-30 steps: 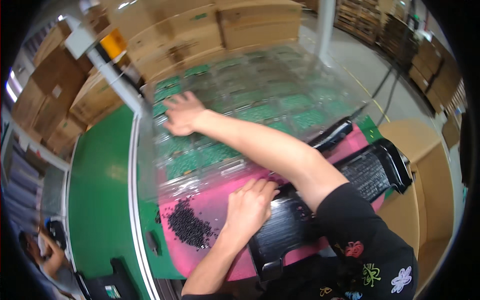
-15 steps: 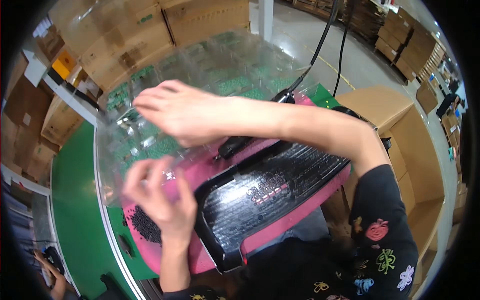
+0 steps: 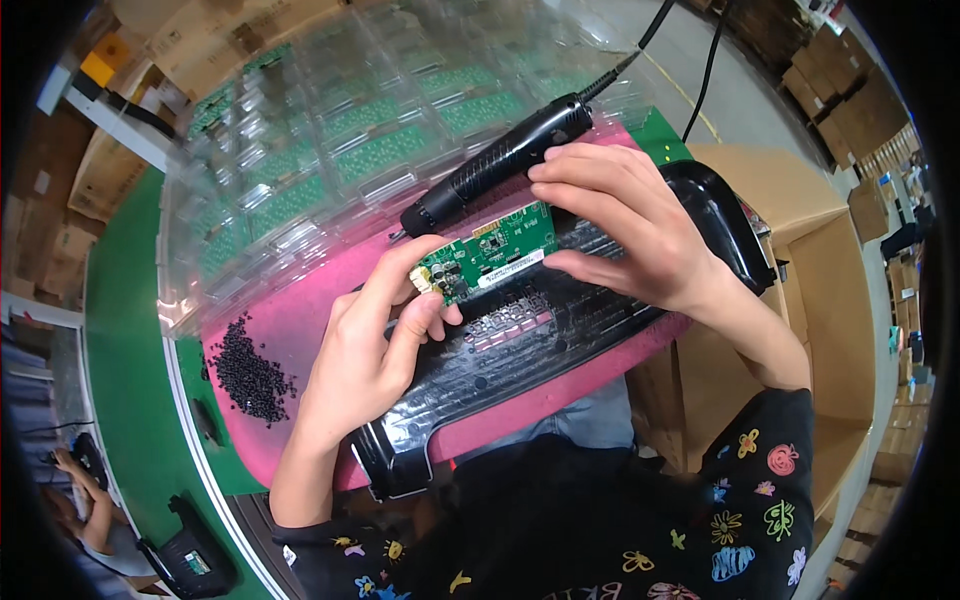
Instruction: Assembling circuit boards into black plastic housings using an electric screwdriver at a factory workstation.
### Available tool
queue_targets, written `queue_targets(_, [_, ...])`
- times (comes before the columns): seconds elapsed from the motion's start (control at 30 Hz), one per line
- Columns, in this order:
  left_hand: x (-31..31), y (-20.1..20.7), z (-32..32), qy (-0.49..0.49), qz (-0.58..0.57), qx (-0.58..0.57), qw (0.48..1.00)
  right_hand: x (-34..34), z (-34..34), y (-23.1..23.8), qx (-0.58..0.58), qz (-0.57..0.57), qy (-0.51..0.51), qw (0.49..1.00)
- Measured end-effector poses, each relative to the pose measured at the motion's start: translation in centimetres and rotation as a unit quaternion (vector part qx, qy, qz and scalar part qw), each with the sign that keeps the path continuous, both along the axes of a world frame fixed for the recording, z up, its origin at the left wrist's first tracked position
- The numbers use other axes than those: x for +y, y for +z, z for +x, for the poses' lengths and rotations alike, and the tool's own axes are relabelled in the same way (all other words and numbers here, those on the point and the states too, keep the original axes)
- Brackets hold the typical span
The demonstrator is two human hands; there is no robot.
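Note:
A green circuit board (image 3: 505, 250) is held by its left end between the thumb and fingers of my left hand (image 3: 365, 345). The board hangs tilted above a long black plastic housing (image 3: 585, 325), which lies on a pink mat (image 3: 290, 300). At the board's right end is my right hand (image 3: 645, 235), fingers apart and thumb below them. Whether its thumb touches the board's edge, I cannot tell. Just beyond the board lies a black electric screwdriver (image 3: 500, 165), its tip pointing left and its cord running up to the right.
Stacked clear plastic trays (image 3: 370, 110) with green boards cover the far side. A pile of small black screws (image 3: 250, 375) sits on the mat's left. To the right stands an open cardboard box (image 3: 820, 300). Another person's hand (image 3: 75, 475) shows at lower left.
Both hands were apart over the trays and mat, with my right arm stretched across to the left. My right arm has drawn back right, and the circuit board now shows in my left hand.

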State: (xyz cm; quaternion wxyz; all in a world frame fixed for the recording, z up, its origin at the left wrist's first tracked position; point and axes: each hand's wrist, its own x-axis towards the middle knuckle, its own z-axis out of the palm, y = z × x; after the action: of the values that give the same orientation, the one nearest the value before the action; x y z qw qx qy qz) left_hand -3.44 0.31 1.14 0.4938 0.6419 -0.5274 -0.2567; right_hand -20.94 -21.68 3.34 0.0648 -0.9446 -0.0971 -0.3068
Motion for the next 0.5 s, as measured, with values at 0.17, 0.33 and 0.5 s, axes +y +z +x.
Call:
queue_targets(0.17, [-0.1,-0.3,0.1,-0.027,0.063,0.133,0.989,-0.3,-1.2,-2.2,-0.016,0.081,0.027,0.996])
queue_targets(0.33, [-0.4,-1.1,0.2,-0.005,0.077,0.012,0.997,-1.0,-1.3,-5.5,0.048,0.251,0.069,0.964])
queue_targets(0.5, [-0.1,-1.2,-0.1,-0.048,0.166,-0.108,0.979,-0.9,-1.4,-5.9,0.166,0.27,0.093,0.944])
